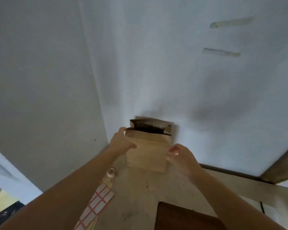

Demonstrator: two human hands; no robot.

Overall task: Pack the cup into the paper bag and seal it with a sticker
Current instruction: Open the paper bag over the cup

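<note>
Head view: a brown paper bag stands upright on the table, close to the white wall, a little below the frame's centre. Its mouth is open and dark inside; the near lip sits lower than the far one. No cup can be made out, and the bag's inside is too dark to tell what it holds.

The left hand comes in from 7 o'clock and meets the bag's left edge. Its thumb lies across the front panel at about 9 o'clock of the bag, while the fingers reach up to the top left corner of the mouth, so that corner sits pinched between thumb and fingers.

The right hand comes in from 5 o'clock and meets the bag's right edge at about 3 o'clock of the bag, lower than the left hand's hold. Its fingers are curled together with the tips at the edge of the paper; they seem to pinch it, though blur hides the exact contact.

At 7 o'clock from the bag, beside the left forearm, lies a small roll of tape. Just below it sit a few small tan stickers, and then a sheet of white labels with red borders running toward the bottom edge. A dark brown board lies at 6 o'clock of the frame.
</note>
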